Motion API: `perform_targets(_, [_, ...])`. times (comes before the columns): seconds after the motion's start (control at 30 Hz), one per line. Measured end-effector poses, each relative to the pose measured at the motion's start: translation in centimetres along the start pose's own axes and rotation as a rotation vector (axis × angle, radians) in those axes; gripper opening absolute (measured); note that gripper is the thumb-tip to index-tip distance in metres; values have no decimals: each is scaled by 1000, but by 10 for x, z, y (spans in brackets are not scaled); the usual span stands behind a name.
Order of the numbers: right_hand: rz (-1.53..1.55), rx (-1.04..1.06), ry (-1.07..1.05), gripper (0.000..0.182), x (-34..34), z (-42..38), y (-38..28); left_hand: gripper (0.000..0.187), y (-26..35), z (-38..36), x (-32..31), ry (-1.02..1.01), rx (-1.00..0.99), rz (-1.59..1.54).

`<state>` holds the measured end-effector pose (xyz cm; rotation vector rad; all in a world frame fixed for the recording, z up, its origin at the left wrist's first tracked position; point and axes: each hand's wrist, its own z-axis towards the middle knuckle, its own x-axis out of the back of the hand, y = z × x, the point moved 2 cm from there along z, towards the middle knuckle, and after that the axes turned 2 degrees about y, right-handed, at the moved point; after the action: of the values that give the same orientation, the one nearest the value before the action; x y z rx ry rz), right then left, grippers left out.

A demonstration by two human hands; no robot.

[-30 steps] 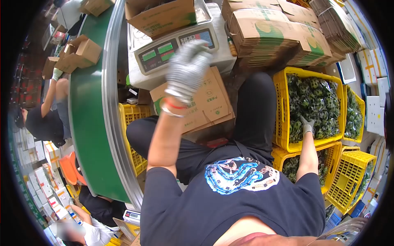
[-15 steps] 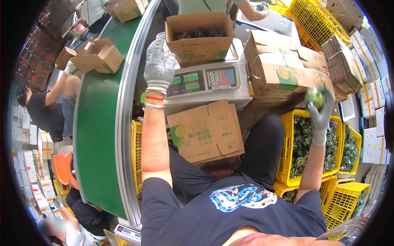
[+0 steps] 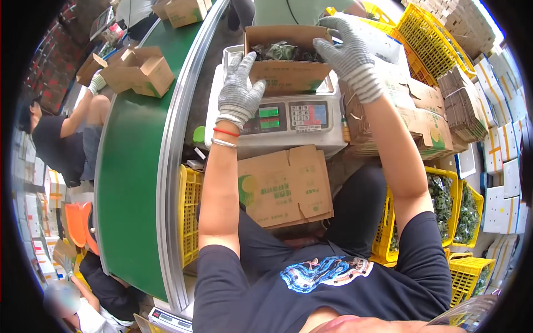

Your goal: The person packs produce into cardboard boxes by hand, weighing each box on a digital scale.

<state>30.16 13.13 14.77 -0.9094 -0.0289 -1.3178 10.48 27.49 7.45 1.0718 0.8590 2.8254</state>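
Observation:
An open cardboard carton (image 3: 291, 76) stands on a white electronic scale (image 3: 328, 136) in front of me, with clear packets of green produce (image 3: 277, 51) in it. My left hand (image 3: 240, 94), in a grey striped glove, is at the carton's left front corner with fingers spread. At the right end, my gloved right hand (image 3: 350, 60) reaches over the rim, thumb and fingers apart and nothing held. The scale's keypad and lit green displays show below the carton. Closer to my lap leans a flattened carton (image 3: 286, 186).
A green conveyor belt (image 3: 130, 183) with a metal rail runs along my left, bearing open cartons (image 3: 139, 72). Stacked flat cartons (image 3: 427, 114) stand to the right. Yellow crates (image 3: 383, 233) of packed greens sit by my right leg. Other people work across and at left.
My right hand has moved from above the yellow crates to the carton, and the green packet it held is out of it. My left hand stays by the carton, now at its front corner.

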Motion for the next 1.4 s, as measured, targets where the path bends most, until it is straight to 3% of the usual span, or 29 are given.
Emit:
perform_targets(0.1, [29, 85, -63, 38, 22, -2, -23, 62, 0, -1, 11, 21, 131, -248])
perform_targets(0.13, [63, 111, -91, 35, 29, 0, -29, 54, -1, -1, 14, 176, 70, -275])
perform_targets(0.17, [100, 133, -122, 31, 36, 2, -35, 50, -5, -3, 19, 172, 90, -350])
perform_targets(0.2, [-39, 18, -160, 26, 45, 4, -39, 49, -5, -6, 25, 177, 155, -387])
perform_targets(0.23, [66, -13, -111, 24, 52, 5, -73, 48, -6, -9, 31, 185, 220, -423])
perform_targets(0.3, [-35, 111, -187, 19, 57, 12, -74, 47, -16, -15, 36, 225, 215, -474])
perform_targets(0.57, [-253, 18, -454, 22, 24, 43, -56, 42, -27, -33, 43, 254, 303, -413])
perform_targets(0.6, [-303, 78, -428, 17, 15, 45, -59, 42, -25, -33, 43, 244, 289, -374])
perform_targets(0.7, [-876, 147, -644, 12, -34, 63, -39, 40, -20, -32, 41, 216, 263, -306])
perform_targets(0.83, [-873, -78, -1032, 22, -67, 49, -4, 40, -25, -33, 24, 177, 239, -298])
perform_targets(0.9, [-883, -95, -903, 23, -84, 53, 26, 42, -23, -32, 24, 153, 140, -153])
perform_targets(0.97, [-899, -82, -882, 24, -81, 60, 29, 43, -23, -33, 25, 112, 175, -193])
perform_targets(1.07, [-1044, -194, -841, 24, -55, 61, -14, 42, -25, -34, 26, 105, 162, -175])
perform_targets(1.1, [-925, -253, -695, 19, -47, 67, 0, 41, -24, -34, 27, 106, 173, -195])
perform_targets(1.17, [-733, -83, -480, 18, -5, 60, -10, 38, -21, -35, 30, 102, 196, -236])
perform_targets(1.2, [-472, -107, -233, 12, 15, 47, 1, 37, -21, -36, 30, 111, 193, -237])
perform_targets(1.23, [-561, 32, -19, 12, 35, 32, -15, 35, -21, -36, 30, 122, 191, -236])
perform_targets(1.27, [-532, 21, -14, 17, 48, 17, -28, 34, -20, -36, 30, 133, 188, -236])
perform_targets(1.33, [-93, -30, 114, 20, 69, -23, -4, 38, -18, -37, 32, 126, 196, -210])
perform_targets(1.4, [1038, -295, 154, 32, 61, -78, 4, 40, -19, -38, 33, 124, 218, -241])
